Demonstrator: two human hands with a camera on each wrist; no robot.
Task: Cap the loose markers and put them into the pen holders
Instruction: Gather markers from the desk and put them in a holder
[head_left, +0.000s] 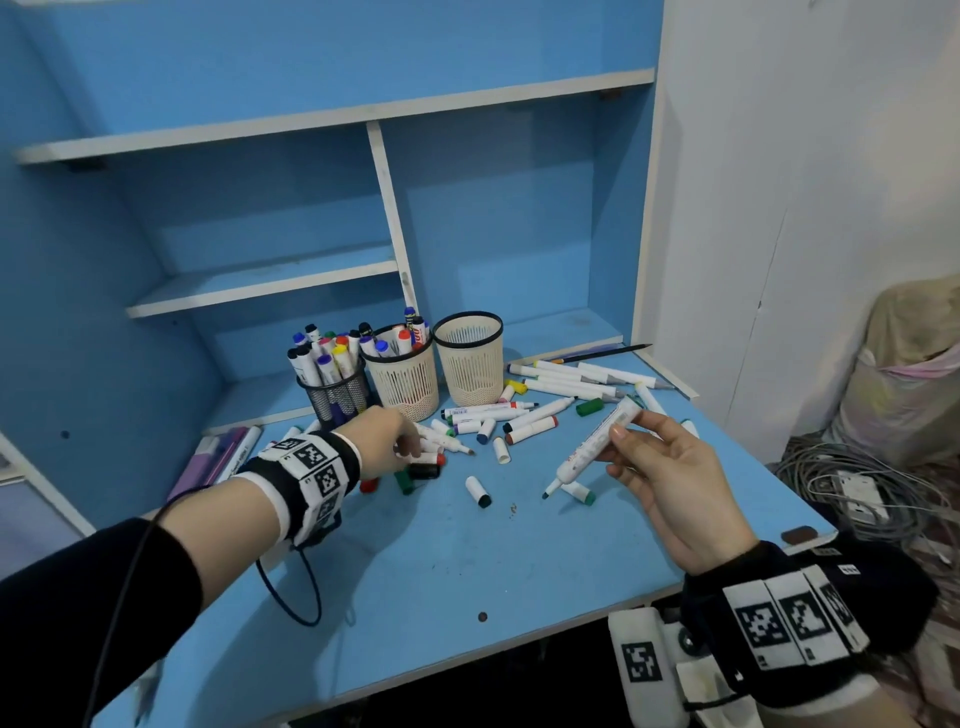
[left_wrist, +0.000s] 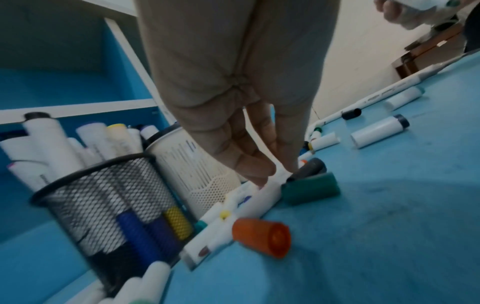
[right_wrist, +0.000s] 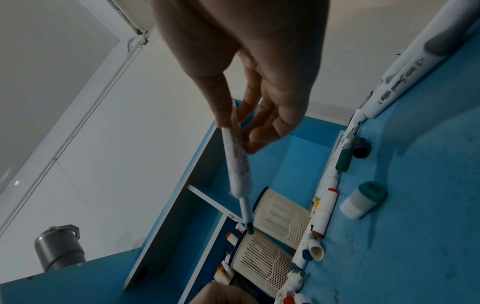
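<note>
My right hand (head_left: 621, 444) pinches an uncapped white marker (head_left: 592, 447) by its rear end above the blue desk (head_left: 467, 561); its dark teal tip slants down to the left. In the right wrist view the same marker (right_wrist: 237, 162) hangs from my fingers (right_wrist: 262, 133). My left hand (head_left: 408, 449) reaches down into a heap of caps and markers in front of the holders. Its nearly straight fingertips (left_wrist: 255, 174) touch a white marker (left_wrist: 267, 191) beside a dark cap (left_wrist: 311, 166) and a green cap (left_wrist: 309, 191). An orange cap (left_wrist: 262, 236) lies nearer.
Three holders stand at the back: a black mesh one (head_left: 337, 397) and a cream one (head_left: 405, 387), both with markers in them, and an empty cream one (head_left: 470, 364). Loose markers (head_left: 571, 379) and caps (head_left: 478, 491) are scattered to the right. Cables (head_left: 857, 493) lie on the floor beyond the desk's right edge.
</note>
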